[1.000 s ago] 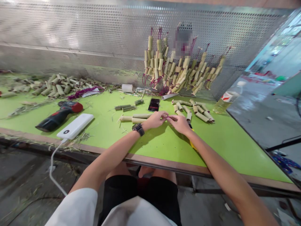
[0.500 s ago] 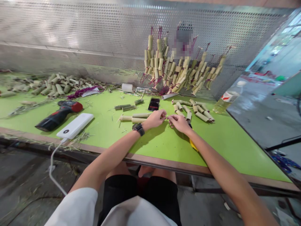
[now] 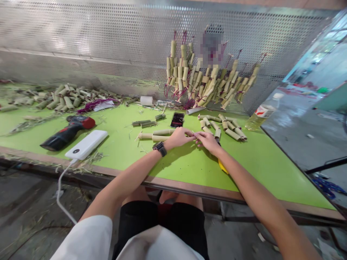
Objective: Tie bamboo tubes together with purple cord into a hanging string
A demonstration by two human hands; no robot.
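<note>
Fingertips of both hands have been brought back together since half a second ago, when a small gap was seen between them; the rest of the bench is unchanged. Left hand [image 3: 179, 137] and right hand [image 3: 208, 141] are now met at the fingertips over the green tabletop [image 3: 260, 159], and something thin seems pinched between them, too small to be identified. Fingers of both hands are held together and curled at the tips; whether anything is truly clamped cannot be told.

Long bamboo tubes [image 3: 157, 135] are laid end to end just left of the left hand, touching it or nearly so. A row of short bamboo pieces [image 3: 225, 126] is spread just beyond the right hand. A black phone [image 3: 177, 120] is set behind the hands, with two darker bamboo sticks [image 3: 142, 123] to its left. A bundle of strung bamboo tubes [image 3: 206, 79] is hung on the perforated metal panel [image 3: 81, 47]. A white power bank [image 3: 86, 144] with its cable and a red-black cordless drill [image 3: 67, 131] are placed well to the left, a loose bamboo pile [image 3: 65, 97] farther back. A plastic bottle [image 3: 261, 115] is laid at the right edge. A yellow object [image 3: 222, 167] is partly hidden under the right forearm.

Both forearms are stretched forward, converging; a black wristwatch [image 3: 159, 148] is worn on the left wrist.
</note>
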